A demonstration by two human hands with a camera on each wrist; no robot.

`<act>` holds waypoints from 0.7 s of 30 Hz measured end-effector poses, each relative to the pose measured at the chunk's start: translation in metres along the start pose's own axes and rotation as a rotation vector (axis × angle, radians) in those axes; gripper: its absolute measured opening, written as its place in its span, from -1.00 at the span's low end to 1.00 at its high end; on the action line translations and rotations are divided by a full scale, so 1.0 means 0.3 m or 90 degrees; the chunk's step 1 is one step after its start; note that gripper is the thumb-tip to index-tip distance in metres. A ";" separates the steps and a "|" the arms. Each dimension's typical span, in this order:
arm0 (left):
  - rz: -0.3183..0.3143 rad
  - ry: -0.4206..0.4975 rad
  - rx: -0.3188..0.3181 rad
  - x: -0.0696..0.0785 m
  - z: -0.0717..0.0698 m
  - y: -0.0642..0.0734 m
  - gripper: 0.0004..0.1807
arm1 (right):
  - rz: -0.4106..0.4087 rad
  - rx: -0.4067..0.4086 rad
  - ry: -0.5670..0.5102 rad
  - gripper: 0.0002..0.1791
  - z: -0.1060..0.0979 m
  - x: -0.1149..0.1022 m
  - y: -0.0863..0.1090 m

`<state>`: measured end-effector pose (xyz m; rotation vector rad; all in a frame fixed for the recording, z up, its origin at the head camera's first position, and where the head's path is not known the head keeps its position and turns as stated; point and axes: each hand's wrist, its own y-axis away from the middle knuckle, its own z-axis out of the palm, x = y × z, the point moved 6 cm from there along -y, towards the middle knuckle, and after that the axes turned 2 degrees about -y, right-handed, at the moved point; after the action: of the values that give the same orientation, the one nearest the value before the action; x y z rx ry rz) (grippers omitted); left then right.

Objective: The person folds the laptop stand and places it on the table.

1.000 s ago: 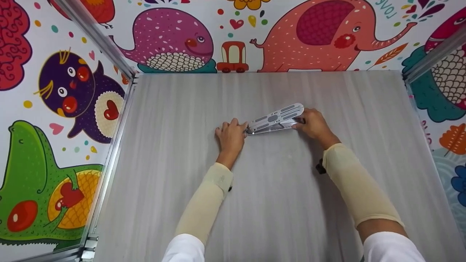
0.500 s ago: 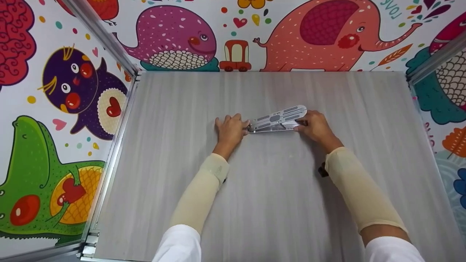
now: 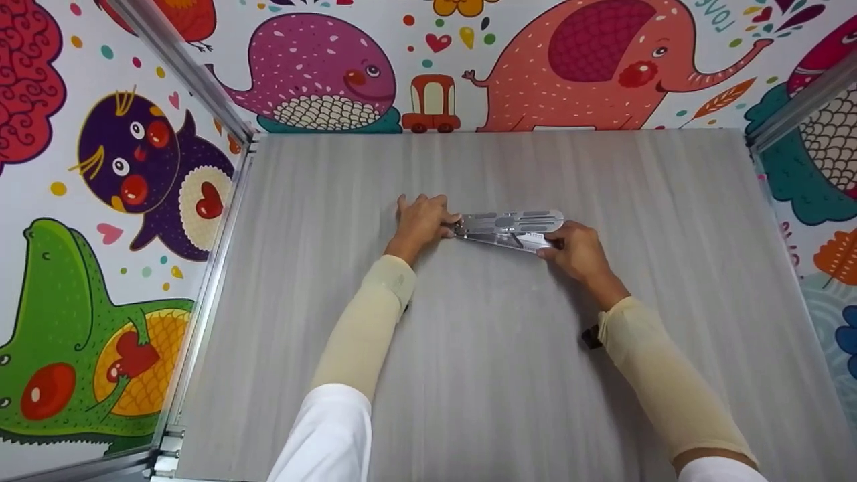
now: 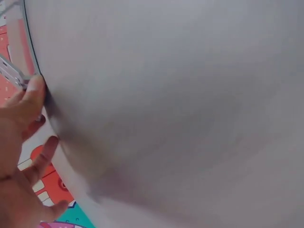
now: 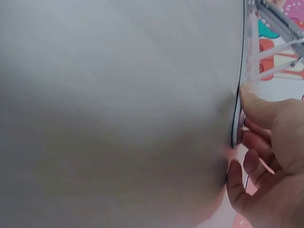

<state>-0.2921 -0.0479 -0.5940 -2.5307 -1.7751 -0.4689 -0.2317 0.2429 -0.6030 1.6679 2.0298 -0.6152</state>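
A silver folding laptop stand [image 3: 512, 221] with grey pads is partly spread in the head view, its two long bars meeting at the left end. My left hand [image 3: 423, 219] pinches that hinged end between thumb and forefinger, the other fingers spread out. At the far end, my right hand [image 3: 581, 249] pinches the tip of the lower bar, while the padded upper bar stands apart from it. In the left wrist view only a corner of the stand [image 4: 10, 73] shows by the thumb. Crossing struts of the stand [image 5: 280, 21] appear in the right wrist view.
Both hands work over a grey wood-grain table [image 3: 495, 375]. Behind it rises a wall panel with cartoon animals [image 3: 321, 73]. A metal frame rail [image 3: 207, 268] runs along the left side, and another post [image 3: 803, 100] stands at the back right.
The stand has swung clockwise in the head view: my left hand has moved slightly away from me and my right hand slightly nearer. Both keep their hold.
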 end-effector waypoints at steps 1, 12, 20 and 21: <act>0.009 -0.003 -0.002 -0.002 0.000 -0.006 -0.44 | 0.004 0.005 -0.003 -0.60 0.001 -0.003 0.008; 0.007 0.004 -0.007 -0.005 -0.029 -0.083 -0.51 | 0.066 0.051 -0.007 -0.68 0.028 -0.050 0.093; -0.001 -0.044 -0.008 -0.003 -0.038 -0.113 -0.44 | 0.098 0.079 0.023 -0.69 0.053 -0.097 0.147; -0.003 -0.042 -0.012 -0.003 -0.036 -0.115 -0.44 | 0.098 0.083 0.026 -0.69 0.054 -0.100 0.151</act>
<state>-0.3267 -0.0385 -0.5894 -2.5851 -1.8066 -0.4076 -0.1811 0.2177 -0.6010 1.9059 1.9014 -0.6780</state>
